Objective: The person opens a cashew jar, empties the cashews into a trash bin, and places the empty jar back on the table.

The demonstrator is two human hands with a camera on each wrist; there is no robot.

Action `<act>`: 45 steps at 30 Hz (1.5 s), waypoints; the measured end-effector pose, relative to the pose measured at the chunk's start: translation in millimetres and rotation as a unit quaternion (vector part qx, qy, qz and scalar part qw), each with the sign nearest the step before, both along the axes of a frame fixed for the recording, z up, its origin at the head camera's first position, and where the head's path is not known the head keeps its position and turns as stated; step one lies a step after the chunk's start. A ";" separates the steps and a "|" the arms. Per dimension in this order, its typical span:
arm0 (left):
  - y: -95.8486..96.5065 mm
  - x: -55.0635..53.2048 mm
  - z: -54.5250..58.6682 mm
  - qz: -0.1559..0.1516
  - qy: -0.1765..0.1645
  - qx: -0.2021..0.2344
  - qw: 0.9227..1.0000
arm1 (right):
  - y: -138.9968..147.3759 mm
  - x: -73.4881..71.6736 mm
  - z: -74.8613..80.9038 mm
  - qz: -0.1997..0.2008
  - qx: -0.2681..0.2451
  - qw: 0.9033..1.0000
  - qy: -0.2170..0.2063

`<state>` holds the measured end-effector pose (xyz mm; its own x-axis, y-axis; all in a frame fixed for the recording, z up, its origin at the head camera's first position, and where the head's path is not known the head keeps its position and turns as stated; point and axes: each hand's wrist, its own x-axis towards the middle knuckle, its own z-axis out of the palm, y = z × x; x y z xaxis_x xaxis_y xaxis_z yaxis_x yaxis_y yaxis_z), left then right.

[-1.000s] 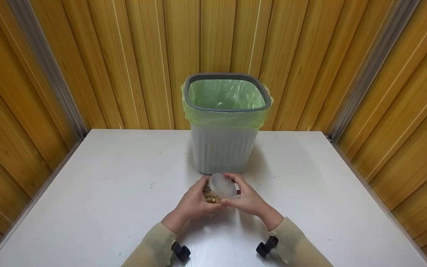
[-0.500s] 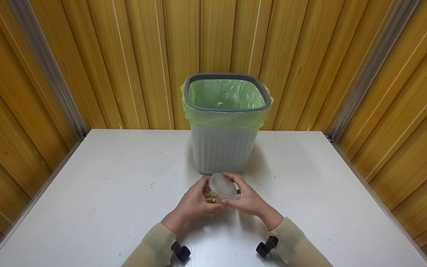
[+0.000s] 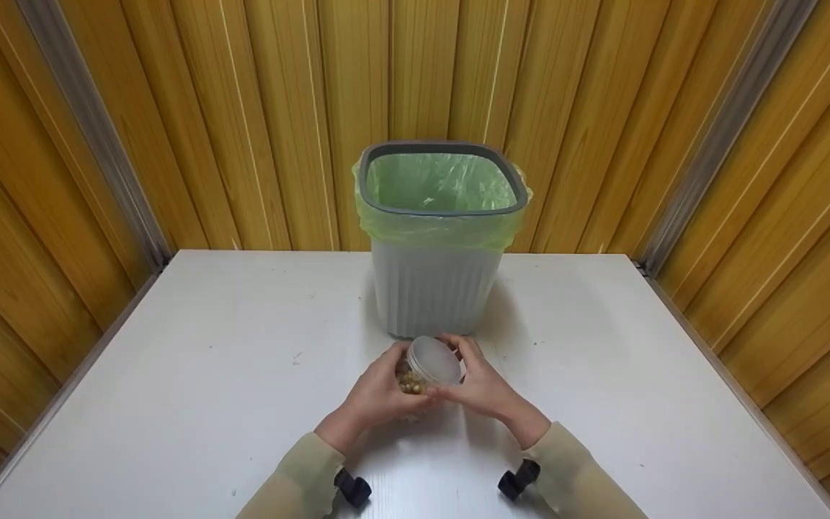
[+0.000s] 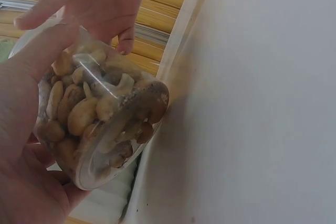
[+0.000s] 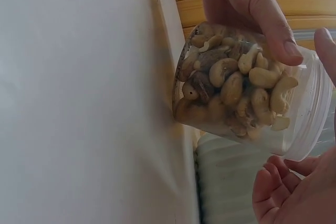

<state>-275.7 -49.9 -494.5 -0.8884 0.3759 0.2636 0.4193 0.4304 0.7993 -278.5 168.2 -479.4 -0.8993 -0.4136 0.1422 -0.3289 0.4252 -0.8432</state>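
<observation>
A clear plastic jar of cashew nuts [image 5: 236, 87] is tilted close over the white table, its round lid [image 3: 435, 360] facing up and to the right in the head view. Around the jar's body, my left hand [image 3: 373, 389] grips with its thumb on the near side. The left wrist view shows the jar's clear base [image 4: 126, 140] low, with nuts behind it. My right hand [image 3: 485, 389] holds the lid by its edge, thumb at the near side and fingers curled at the far side. In the right wrist view, the lid's ridged rim [image 5: 312, 114] sits between that thumb and the fingers.
Just beyond the hands stands a light grey ribbed trash bin [image 3: 435, 288], lined with a green bag [image 3: 444, 231] under a dark grey rim ring [image 3: 444, 213]. Wood-look panel walls [image 3: 278, 122] enclose the white table [image 3: 242, 360] at the back and both sides.
The fingers of my right hand have shifted and spread slightly at the lid's edge. The left hand, jar and bin stay in place.
</observation>
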 end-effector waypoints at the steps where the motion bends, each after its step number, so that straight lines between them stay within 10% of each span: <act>1: 0.1 -0.1 0.0 0.001 0.001 0.000 1.000 | -0.6 0.4 0.0 -0.002 -0.001 1.000 0.002; 45: -0.7 0.0 0.7 0.000 -0.003 0.009 1.000 | 3.8 -1.8 -0.8 0.043 -0.038 0.998 0.005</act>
<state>-275.7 -50.6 -493.8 -0.8903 0.3702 0.2652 0.4140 0.4156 0.8099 -280.3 171.9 -480.2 -0.8592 -0.4771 0.1849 -0.3703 0.3304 -0.8682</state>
